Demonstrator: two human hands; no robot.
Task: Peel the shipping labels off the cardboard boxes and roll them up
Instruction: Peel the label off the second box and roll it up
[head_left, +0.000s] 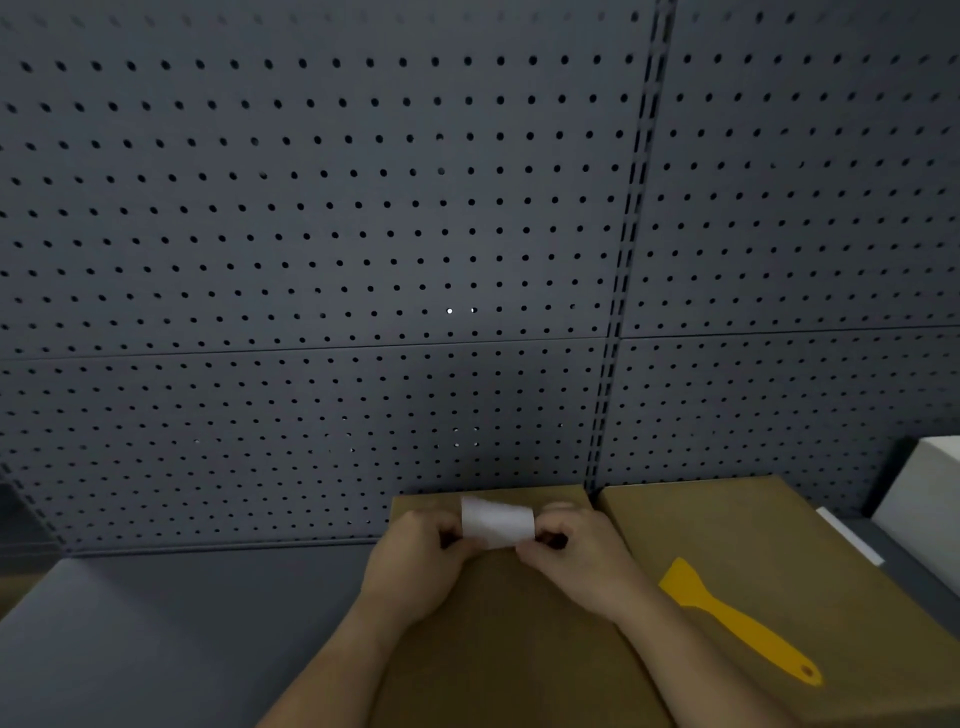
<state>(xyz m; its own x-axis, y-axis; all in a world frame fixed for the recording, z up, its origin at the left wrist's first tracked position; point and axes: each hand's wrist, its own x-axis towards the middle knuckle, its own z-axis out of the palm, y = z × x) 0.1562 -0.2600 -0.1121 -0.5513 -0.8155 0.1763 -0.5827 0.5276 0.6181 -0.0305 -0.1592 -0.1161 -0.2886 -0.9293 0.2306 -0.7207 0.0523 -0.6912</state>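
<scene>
In the head view, the white label (497, 521) was off the cardboard and held up between both hands, above the far end of the near cardboard box (519, 649), at about 6 o'clock in the picture. The left hand (415, 561) pinched its left end with curled fingers, and the right hand (576, 556) pinched its right end the same way. The label looked partly curled, though blur hid how far the roll had got.

To roll it well, the thumbs should probably feed one edge inward evenly from both ends, with the adhesive side turned in, so the tube stays straight and does not cone or stick to the fingertips.

At 4 o'clock a yellow scraper (737, 618) lay on the second box (779, 530), well apart from the hands. A dark pegboard (363, 208) filled the view from 9 to 3 o'clock.
</scene>
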